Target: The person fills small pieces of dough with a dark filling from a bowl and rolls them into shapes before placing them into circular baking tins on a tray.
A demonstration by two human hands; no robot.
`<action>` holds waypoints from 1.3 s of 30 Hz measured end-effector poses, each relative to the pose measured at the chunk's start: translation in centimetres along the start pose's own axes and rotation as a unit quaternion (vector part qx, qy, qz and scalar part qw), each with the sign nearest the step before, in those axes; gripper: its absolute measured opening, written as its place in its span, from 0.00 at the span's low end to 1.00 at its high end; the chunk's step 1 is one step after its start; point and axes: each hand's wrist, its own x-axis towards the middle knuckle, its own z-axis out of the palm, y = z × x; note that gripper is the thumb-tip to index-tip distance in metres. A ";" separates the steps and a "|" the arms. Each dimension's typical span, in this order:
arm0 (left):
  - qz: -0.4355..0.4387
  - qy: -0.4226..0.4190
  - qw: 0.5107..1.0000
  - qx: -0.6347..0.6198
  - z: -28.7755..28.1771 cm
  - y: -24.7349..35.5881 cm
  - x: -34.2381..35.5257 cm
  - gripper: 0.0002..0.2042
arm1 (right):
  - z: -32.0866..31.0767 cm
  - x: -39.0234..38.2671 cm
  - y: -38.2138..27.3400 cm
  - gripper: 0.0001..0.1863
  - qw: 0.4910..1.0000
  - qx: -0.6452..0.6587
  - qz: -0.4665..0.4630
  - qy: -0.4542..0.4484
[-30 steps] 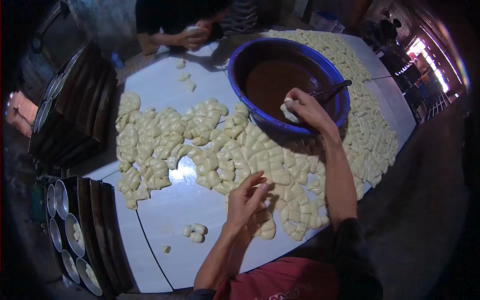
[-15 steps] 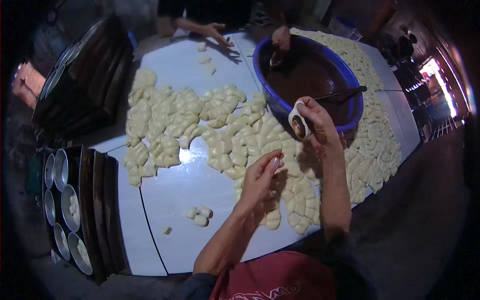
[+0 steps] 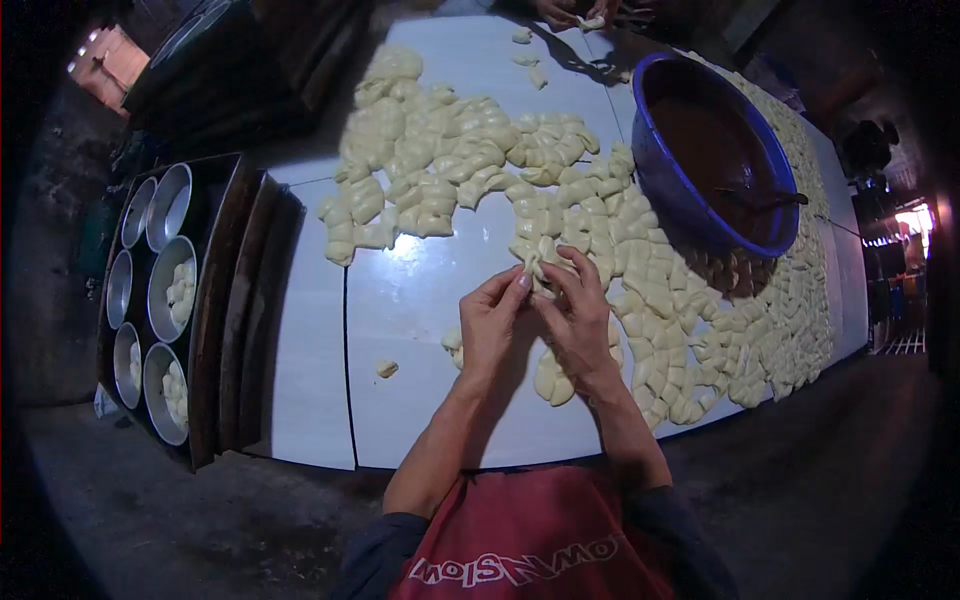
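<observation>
Above the table, my left hand (image 3: pixel 490 315) and my right hand (image 3: pixel 575 310) meet over one small piece of dough (image 3: pixel 535 262). The fingertips of both are pinched on its edges, and its dark filling is out of sight. Under and around them spreads a sheet of pale, flattened dough pieces (image 3: pixel 430 140), pressed side by side. A small group of dough balls (image 3: pixel 452 345) is partly hidden behind my left wrist, and one lone dough bit (image 3: pixel 386 369) lies left of it. Right of my hands stands a blue basin (image 3: pixel 650 165) of brown filling with a dark-handled utensil (image 3: pixel 770 199) in it.
At the left, a dark tray (image 3: pixel 215 245) holds several round metal tins (image 3: pixel 165 290), some with dough balls inside. More trays (image 3: pixel 240 90) are stacked behind. Across the table, another person's hands (image 3: pixel 565 14) hold a piece of dough near a few loose bits (image 3: pixel 525 60).
My right hand has come from beside the basin to my left hand, bringing the filled dough, which both now pinch. The other person's hand has left the basin. My view has shifted.
</observation>
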 end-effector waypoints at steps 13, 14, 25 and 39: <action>-0.011 -0.062 0.991 0.114 -3.8 6.2 0.6 0.15 | 1.5 0.3 -2.6 0.18 0.981 0.147 0.007 -0.123; -0.005 -0.062 0.991 0.122 -3.9 6.2 0.6 0.16 | 1.7 0.2 -2.7 0.18 0.982 0.147 0.008 -0.122; -0.002 -0.150 0.984 0.099 -6.2 6.6 -1.5 0.12 | 5.3 -0.3 -1.9 0.12 0.981 0.123 -0.140 0.060; -0.029 -0.057 0.995 0.072 -8.6 6.3 -1.9 0.16 | 5.1 -0.6 -4.9 0.13 0.991 0.062 -0.071 -0.093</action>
